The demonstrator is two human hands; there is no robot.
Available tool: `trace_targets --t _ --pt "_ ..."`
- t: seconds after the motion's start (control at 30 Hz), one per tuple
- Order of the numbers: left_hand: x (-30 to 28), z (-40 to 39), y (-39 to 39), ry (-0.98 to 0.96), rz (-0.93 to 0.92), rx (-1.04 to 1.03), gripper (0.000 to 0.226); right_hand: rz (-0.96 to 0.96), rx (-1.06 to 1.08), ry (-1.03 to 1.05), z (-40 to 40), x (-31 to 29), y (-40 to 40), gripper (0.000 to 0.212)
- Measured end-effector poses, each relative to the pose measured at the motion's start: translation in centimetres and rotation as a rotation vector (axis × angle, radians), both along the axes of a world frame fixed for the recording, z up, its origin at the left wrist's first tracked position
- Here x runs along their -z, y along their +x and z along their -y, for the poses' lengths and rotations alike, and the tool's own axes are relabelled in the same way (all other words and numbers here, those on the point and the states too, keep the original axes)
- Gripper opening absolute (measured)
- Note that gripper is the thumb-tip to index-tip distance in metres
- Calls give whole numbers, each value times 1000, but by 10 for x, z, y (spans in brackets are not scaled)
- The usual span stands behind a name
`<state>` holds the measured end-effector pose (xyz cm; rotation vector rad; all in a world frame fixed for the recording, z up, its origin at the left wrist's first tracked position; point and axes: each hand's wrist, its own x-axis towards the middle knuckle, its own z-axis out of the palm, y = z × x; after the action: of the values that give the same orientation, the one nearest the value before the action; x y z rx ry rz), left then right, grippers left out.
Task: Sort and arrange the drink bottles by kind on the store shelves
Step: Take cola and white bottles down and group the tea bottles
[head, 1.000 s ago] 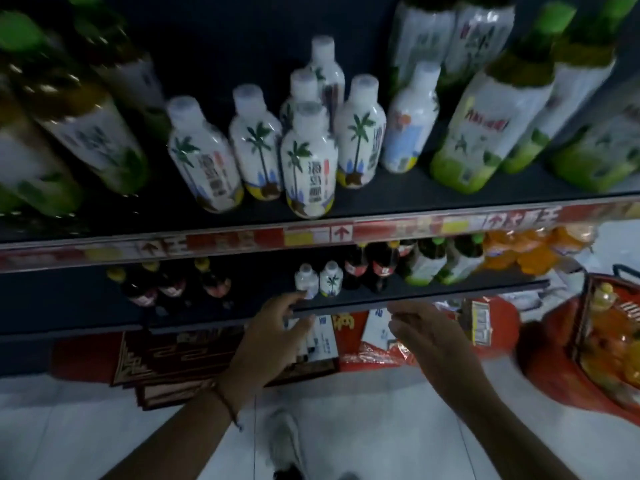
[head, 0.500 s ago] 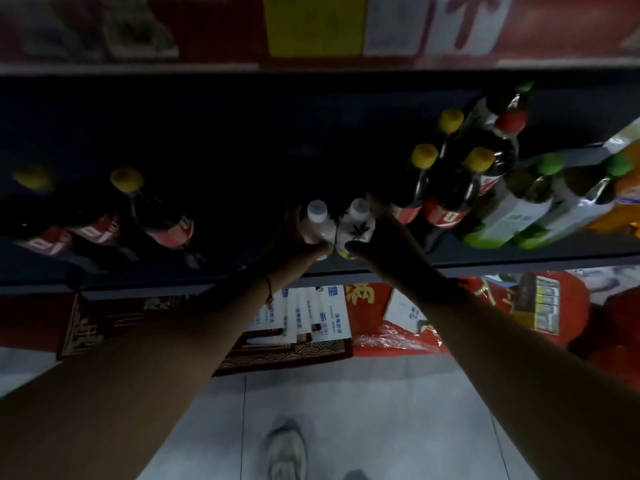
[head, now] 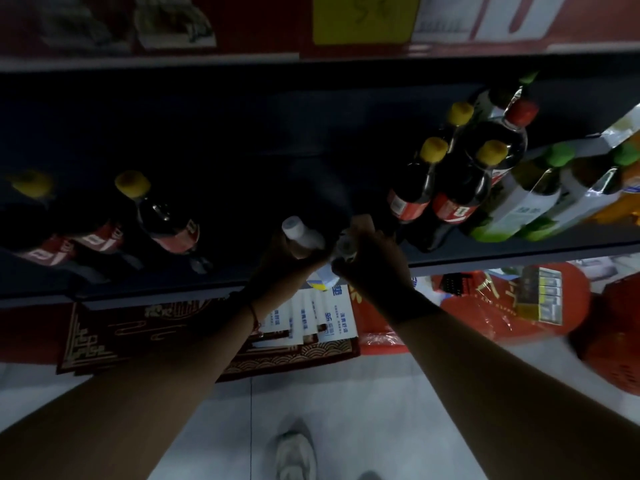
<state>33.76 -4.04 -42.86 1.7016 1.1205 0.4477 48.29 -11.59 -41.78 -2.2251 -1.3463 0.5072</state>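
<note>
Two small white coconut-drink bottles stand at the front of the dark lower shelf (head: 485, 263). My left hand (head: 280, 268) grips the left white bottle (head: 301, 233), whose white cap shows above my fingers. My right hand (head: 372, 261) grips the right white bottle (head: 344, 247), mostly hidden by my fingers. Both bottles lean toward me over the shelf's front edge. Dark cola bottles with yellow caps (head: 415, 188) stand just right of my right hand.
More cola bottles (head: 162, 223) stand at the shelf's left. Green-capped tea bottles (head: 530, 199) and orange drinks fill the right end. Below the shelf lie red gift packs (head: 502, 306) and a red basket (head: 620, 351). My shoe (head: 296, 455) is on the pale floor.
My view dropped from the upper shelf to the lower one. Both hands reached in, closed round the two small white bottles and have drawn them toward the shelf's front edge.
</note>
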Motion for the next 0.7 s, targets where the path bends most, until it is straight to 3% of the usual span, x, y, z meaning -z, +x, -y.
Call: trace_targets --t 0.2,0.3,0.43,0.53,0.6,0.7 --pt "-33 46 -45 -114 7 -57 39 -540 361 34 63 -41 -24 43" --pt "-80 80 -72 -218 12 -135 40 -690 539 133 116 -97 -33 24" --pt "-173 116 -102 -313 162 -136 34 -993 749 281 174 -197 -44 7" --pt "-245 133 -122 -351 264 -110 39 -1201 904 339 201 -265 -47 18" --pt "-295 134 -132 -301 300 -67 56 -1305 894 373 209 -312 -47 29" --pt "-357 124 -142 -224 331 -54 55 -1350 840 445 210 -367 -47 33"
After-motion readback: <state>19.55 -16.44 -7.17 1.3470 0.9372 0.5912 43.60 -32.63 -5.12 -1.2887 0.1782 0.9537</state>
